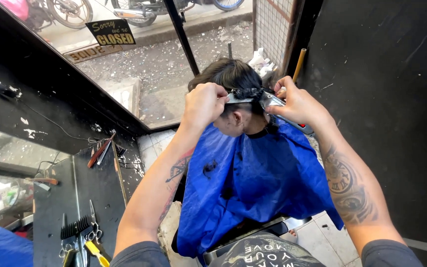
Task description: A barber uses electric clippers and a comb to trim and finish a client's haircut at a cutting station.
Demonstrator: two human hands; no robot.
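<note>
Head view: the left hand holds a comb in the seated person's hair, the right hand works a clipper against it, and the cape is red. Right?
Not quite. The head view shows the cape is blue, not red. The left hand does hold the comb in the hair, and the right hand works the clipper.

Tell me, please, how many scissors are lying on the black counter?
2, as far as shows: one pair of scissors beside the black comb, and a second pair at the counter front edge, partly cut off. More may be hidden among the tools there.
</note>
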